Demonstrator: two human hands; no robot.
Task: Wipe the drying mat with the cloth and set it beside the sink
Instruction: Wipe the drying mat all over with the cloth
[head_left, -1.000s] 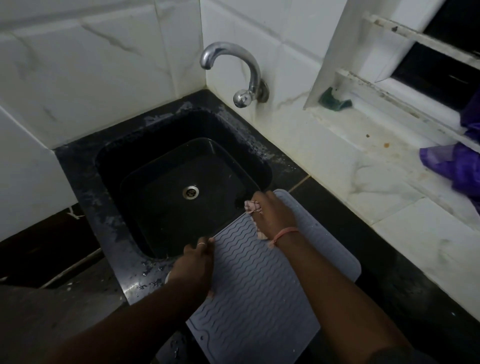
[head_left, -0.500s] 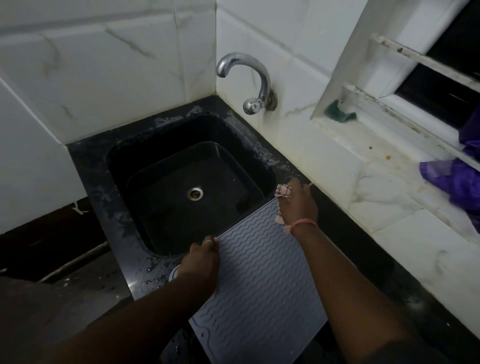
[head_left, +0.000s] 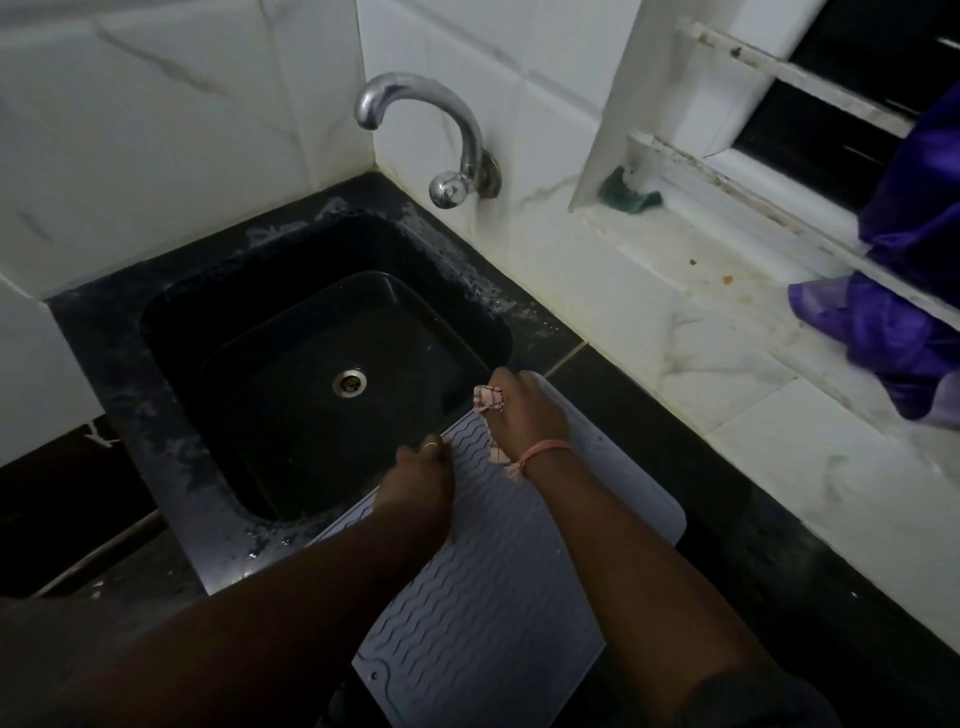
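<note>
A grey ribbed drying mat is seen laid flat on the dark counter just to the right of the black sink, its far left corner reaching slightly over the basin's rim. The mat's far edge is pinched by the left hand, whose fingers are curled over that edge near the basin. A small checked cloth is held bunched in the right hand, which is closed round it and pressed down on the mat's far corner; a pink band is worn at that wrist.

The work is judged to be well advanced. The mat is already placed beside the sink, so the setting-down appears largely done, though the overhanging corner suggests that a final nudge away from the basin may still be wanted. Whether the wiping is complete cannot be told: the ribbed surface shows no obvious wet patches or dirt in the dim light, yet the cloth is at the mat's edge, so a last pass along that edge may be under way. Both hands remain to be taken off the mat.
</note>
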